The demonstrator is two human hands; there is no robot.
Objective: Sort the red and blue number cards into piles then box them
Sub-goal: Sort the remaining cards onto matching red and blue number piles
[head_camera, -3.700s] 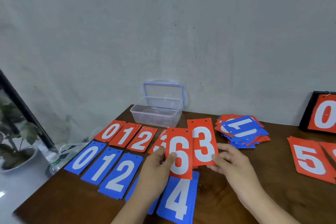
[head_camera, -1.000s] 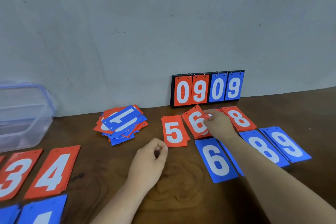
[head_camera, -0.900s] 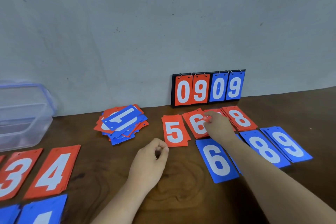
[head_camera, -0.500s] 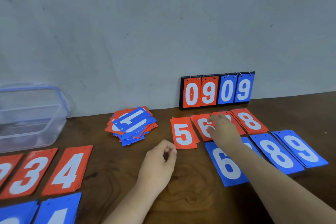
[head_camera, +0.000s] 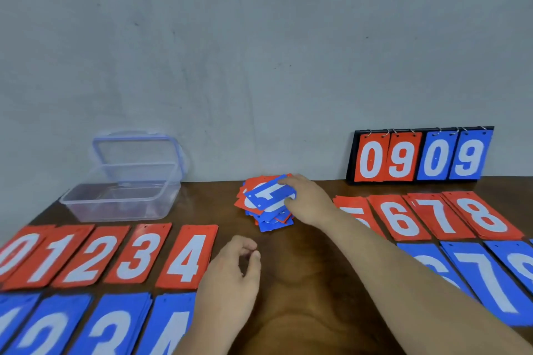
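A mixed pile of red and blue number cards (head_camera: 264, 217) lies at the table's middle back. My right hand (head_camera: 310, 200) reaches over to it and pinches the right end of its top blue card (head_camera: 266, 194). My left hand (head_camera: 230, 277) hovers low over the table beside the red 4 pile (head_camera: 189, 256), its fingers loosely curled and holding nothing. Sorted red piles 0 to 4 line the left, with blue piles (head_camera: 115, 326) in front of them. Red piles 5 to 8 (head_camera: 399, 219) and blue piles (head_camera: 487, 277) lie on the right, partly hidden by my right forearm.
A clear plastic box (head_camera: 121, 196) with its lid tipped open stands at the back left. A black flip scoreboard (head_camera: 421, 157) showing 09 09 leans on the wall at the back right. Bare brown table (head_camera: 302, 282) shows between my arms.
My right hand left the red 6 pile and moved left onto the mixed pile. My view swung left, bringing the left rows and the box into sight. The left hand stayed loosely curled.
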